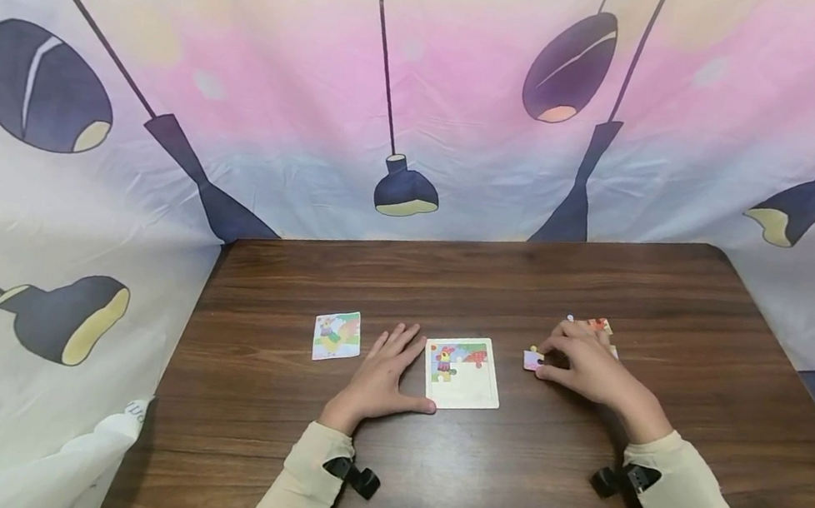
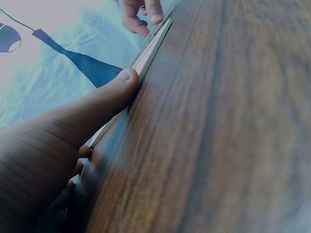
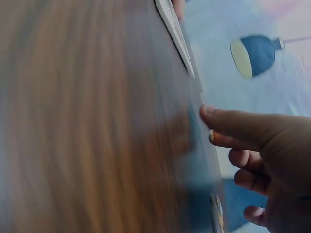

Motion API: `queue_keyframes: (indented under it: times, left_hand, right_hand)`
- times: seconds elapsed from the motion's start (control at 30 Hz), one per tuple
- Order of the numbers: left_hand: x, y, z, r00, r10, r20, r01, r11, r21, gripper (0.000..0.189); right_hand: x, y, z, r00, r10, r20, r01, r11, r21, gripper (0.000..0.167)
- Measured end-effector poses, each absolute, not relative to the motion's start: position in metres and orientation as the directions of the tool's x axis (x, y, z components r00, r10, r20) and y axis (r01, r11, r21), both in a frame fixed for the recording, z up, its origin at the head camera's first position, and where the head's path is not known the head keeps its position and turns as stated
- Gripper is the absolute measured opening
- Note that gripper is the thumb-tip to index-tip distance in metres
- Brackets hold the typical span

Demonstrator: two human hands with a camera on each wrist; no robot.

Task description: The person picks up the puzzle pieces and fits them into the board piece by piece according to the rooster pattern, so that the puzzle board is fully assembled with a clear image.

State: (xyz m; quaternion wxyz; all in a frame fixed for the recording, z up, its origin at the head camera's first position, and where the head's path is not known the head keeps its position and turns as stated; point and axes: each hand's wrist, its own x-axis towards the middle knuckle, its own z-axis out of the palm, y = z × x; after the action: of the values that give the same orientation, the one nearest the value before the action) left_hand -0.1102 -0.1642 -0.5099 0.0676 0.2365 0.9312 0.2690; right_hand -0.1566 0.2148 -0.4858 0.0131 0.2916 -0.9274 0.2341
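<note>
A square puzzle board (image 1: 468, 397) with a pale frame lies on the table, its upper part and left side filled with joined pieces that show a rooster. My left hand (image 1: 386, 377) rests along its left side, fingers spread and straight; the thumb touches the lower left corner. In the left wrist view that thumb (image 2: 114, 94) presses at the board's edge. To the right, my right hand (image 1: 587, 362) pinches a lilac puzzle piece (image 1: 531, 360) between thumb and forefinger, low over the table. Its other fingers partly cover several loose pieces (image 1: 599, 324).
A square picture card (image 1: 338, 337) with a similar rooster picture lies left of my left hand. The brown wooden table (image 1: 284, 273) ends at a hanging cloth (image 1: 299, 149) printed with lamps, at the back and both sides.
</note>
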Motion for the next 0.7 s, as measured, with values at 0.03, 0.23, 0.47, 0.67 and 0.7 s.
queue_keyframes:
  times: [0.03,0.23,0.47,0.67,0.7]
  left_hand:
    - [-0.11,-0.164,-0.51,-0.879,0.477,0.003,0.406,0.744,0.531,0.109]
    - [-0.11,-0.165,-0.509,-0.88,0.475,-0.004,0.405,0.754,0.517,0.11]
    - [-0.111,-0.164,-0.507,-0.88,0.475,-0.01,0.399,0.751,0.526,0.11]
    - [-0.112,-0.163,-0.509,-0.878,0.479,-0.007,0.406,0.751,0.522,0.111]
    - [-0.112,-0.163,-0.51,-0.877,0.481,-0.005,0.408,0.749,0.522,0.111]
  right_hand:
    - [-0.155,0.209,-0.487,-0.825,-0.539,0.169,-0.554,0.712,-0.432,0.022]
    - [-0.146,0.165,-0.488,-0.782,-0.602,0.159,-0.594,0.645,-0.48,0.026]
    - [-0.136,0.121,-0.487,-0.694,-0.7,0.171,-0.679,0.556,-0.479,0.027]
    - [-0.132,0.098,-0.484,-0.657,-0.736,0.166,-0.704,0.52,-0.483,0.028]
    - [-0.132,0.096,-0.484,-0.654,-0.739,0.164,-0.707,0.519,-0.48,0.028]
